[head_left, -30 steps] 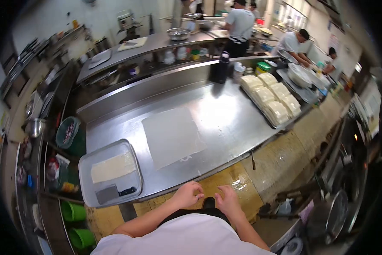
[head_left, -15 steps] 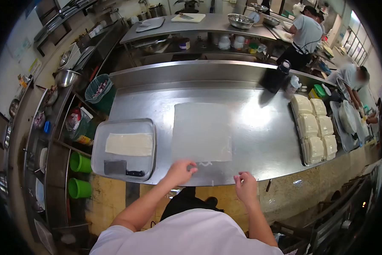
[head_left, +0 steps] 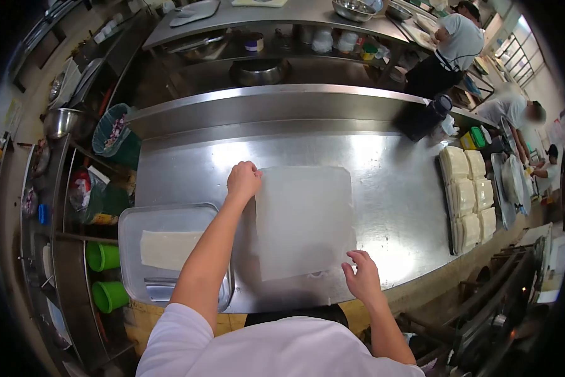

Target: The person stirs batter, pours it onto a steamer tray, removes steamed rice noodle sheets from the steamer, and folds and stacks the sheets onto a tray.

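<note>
A thin, pale, roughly square sheet [head_left: 304,220] lies flat on the steel table [head_left: 395,182]. My left hand [head_left: 244,181] is at its top left corner with the fingers pressed together; whether they pinch the edge is too small to tell. Near the lower right corner, my right hand [head_left: 361,274] has its thumb and fingers apart and holds nothing. To the left, a plastic tray [head_left: 126,242] holds a smaller pale rectangular sheet [head_left: 163,248] and a wide-bladed knife [head_left: 163,283], partly hidden by my left forearm.
Stacked pale packets [head_left: 463,196] sit on a tray at the right. A dark bottle [head_left: 430,116] stands by the raised back edge. Green bins [head_left: 109,295] are at the lower left. A co-worker [head_left: 455,44] and other people work at the upper right.
My left hand has moved forward from the sheet's near edge to its far left corner. My right hand's fingers have spread. The view has also shifted.
</note>
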A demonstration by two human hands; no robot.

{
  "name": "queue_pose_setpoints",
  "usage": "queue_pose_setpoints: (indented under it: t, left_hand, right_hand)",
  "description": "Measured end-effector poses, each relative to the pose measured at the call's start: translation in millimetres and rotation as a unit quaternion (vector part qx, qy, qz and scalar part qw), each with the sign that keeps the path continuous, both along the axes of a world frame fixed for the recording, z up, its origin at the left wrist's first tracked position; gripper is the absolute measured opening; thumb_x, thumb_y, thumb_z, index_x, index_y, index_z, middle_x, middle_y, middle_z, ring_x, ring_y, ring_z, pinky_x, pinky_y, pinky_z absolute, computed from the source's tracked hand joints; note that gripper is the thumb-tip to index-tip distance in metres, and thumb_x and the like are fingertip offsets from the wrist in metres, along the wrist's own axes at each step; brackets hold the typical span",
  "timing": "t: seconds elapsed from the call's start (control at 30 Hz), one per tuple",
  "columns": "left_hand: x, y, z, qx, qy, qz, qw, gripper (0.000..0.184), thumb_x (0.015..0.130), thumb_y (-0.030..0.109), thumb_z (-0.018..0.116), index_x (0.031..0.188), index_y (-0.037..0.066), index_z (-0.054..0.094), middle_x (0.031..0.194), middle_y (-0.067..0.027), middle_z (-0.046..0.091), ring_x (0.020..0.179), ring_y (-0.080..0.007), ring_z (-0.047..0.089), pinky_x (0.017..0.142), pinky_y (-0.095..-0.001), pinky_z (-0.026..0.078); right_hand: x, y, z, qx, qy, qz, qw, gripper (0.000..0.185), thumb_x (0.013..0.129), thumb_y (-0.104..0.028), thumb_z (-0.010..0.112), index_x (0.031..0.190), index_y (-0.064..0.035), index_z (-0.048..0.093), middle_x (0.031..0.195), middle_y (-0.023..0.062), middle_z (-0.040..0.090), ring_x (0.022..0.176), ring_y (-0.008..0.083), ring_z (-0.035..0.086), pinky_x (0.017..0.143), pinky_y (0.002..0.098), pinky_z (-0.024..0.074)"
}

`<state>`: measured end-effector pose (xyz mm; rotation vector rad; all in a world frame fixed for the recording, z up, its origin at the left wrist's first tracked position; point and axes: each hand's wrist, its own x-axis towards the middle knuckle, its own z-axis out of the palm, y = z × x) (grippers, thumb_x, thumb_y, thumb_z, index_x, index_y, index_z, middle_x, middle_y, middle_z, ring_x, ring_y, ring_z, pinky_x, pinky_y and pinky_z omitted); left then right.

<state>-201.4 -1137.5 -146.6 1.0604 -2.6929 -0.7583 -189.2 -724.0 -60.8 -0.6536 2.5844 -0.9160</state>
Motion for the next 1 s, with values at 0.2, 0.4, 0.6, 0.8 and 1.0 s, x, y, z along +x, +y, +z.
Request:
queue_pose_setpoints:
  t: [0.2, 0.4, 0.6, 0.8, 1.0]
  left_hand:
    - [-23, -10, -14, -0.013, -0.079, -0.021, 0.997, 0.025, 0.085, 0.024, 0.076, 0.100, 0.004, 0.072, 0.106, -0.0165, 0.068, 0.107, -0.0348, 0.063, 0.094, -0.0452, 0.052]
    - [-25, -10, -20, 0.034, -0.063, -0.022, 0.997, 0.024, 0.084, 0.026, 0.077, 0.095, 0.004, 0.072, 0.107, -0.0180, 0.068, 0.104, -0.0368, 0.063, 0.094, -0.0459, 0.052]
    - [-28, -8, -13, -0.007, -0.072, -0.049, 0.996, 0.024, 0.085, 0.026, 0.077, 0.094, 0.004, 0.073, 0.107, -0.0180, 0.069, 0.105, -0.0368, 0.064, 0.093, -0.0458, 0.052]
    - [-30, -9, -12, 0.015, -0.096, -0.052, 0.994, 0.021, 0.089, 0.025, 0.074, 0.096, 0.005, 0.074, 0.107, -0.0188, 0.071, 0.106, -0.0368, 0.065, 0.094, -0.0463, 0.052]
    - [-36, -11, -20, 0.067, -0.082, -0.037, 0.994, 0.026, 0.094, 0.025, 0.069, 0.112, 0.006, 0.069, 0.108, -0.0201, 0.072, 0.105, -0.0377, 0.067, 0.093, -0.0455, 0.053]
  right_hand:
    - [-8, -25, -5, 0.017, -0.020, 0.022, 0.999, 0.029, 0.089, -0.012, 0.072, 0.114, 0.0003, 0.068, 0.119, 0.0212, 0.066, 0.106, 0.0407, 0.066, 0.090, 0.0444, 0.0552]
    - [-16, -32, -11, 0.016, -0.005, 0.058, 0.998, 0.030, 0.090, -0.011, 0.072, 0.117, 0.0009, 0.068, 0.118, 0.0182, 0.068, 0.097, 0.0336, 0.068, 0.084, 0.0405, 0.0557]
    - [-24, -33, -11, 0.017, -0.036, 0.064, 0.997, 0.028, 0.090, -0.013, 0.072, 0.115, -0.0008, 0.069, 0.117, 0.0199, 0.067, 0.103, 0.0411, 0.067, 0.089, 0.0447, 0.0552]
    - [-33, -31, -16, 0.009, -0.030, 0.080, 0.996, 0.027, 0.089, -0.013, 0.072, 0.113, -0.0001, 0.069, 0.115, 0.0198, 0.067, 0.101, 0.0406, 0.067, 0.087, 0.0449, 0.0552]
    - [-48, -36, -12, 0.010, -0.026, 0.084, 0.996, 0.027, 0.089, -0.012, 0.072, 0.113, -0.0004, 0.069, 0.113, 0.0205, 0.068, 0.099, 0.0410, 0.067, 0.085, 0.0453, 0.0552]
